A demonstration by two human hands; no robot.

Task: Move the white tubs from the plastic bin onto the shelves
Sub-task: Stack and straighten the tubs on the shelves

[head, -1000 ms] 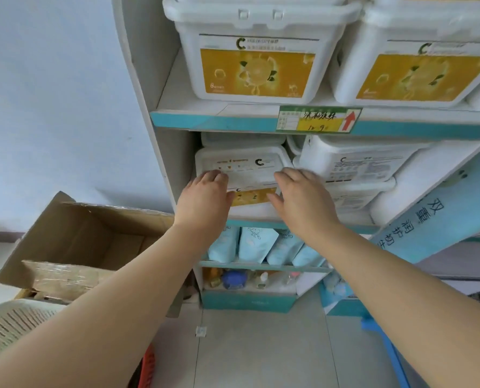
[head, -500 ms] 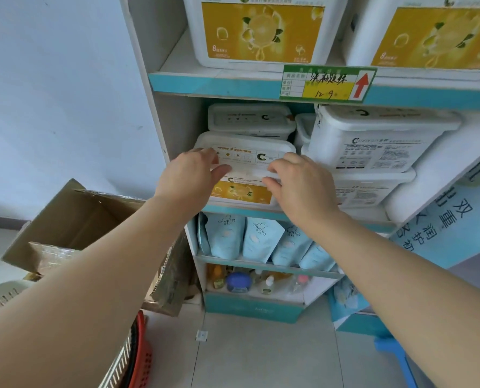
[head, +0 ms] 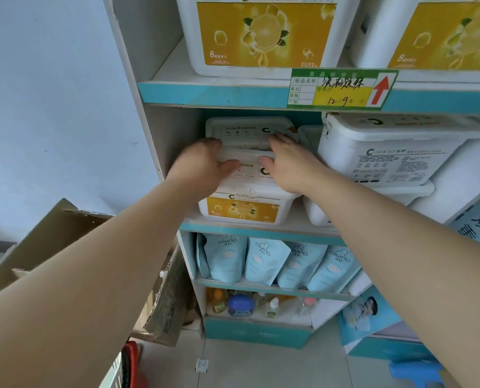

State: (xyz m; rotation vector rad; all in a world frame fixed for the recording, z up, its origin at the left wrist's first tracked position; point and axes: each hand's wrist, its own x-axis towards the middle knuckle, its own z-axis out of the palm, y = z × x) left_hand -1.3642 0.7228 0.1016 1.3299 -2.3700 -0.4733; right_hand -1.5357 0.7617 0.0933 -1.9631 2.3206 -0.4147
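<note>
Now left hand (head: pixel 202 166) grips, flat right hand (head: pixel 292 163) presses white tub (head: pixel 247 208) beneath "12.9" tag (head: pixel 342 89).

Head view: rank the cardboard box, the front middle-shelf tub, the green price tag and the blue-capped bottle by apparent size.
1. Cardboard box, nearest the camera and partly hidden.
2. Front middle-shelf tub.
3. Green price tag, about as wide as the tub but shorter.
4. Blue-capped bottle.

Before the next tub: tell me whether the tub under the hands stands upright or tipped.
Upright. The white tub sits flat on the middle shelf, lid uppermost, left hand and right hand on it.
</note>
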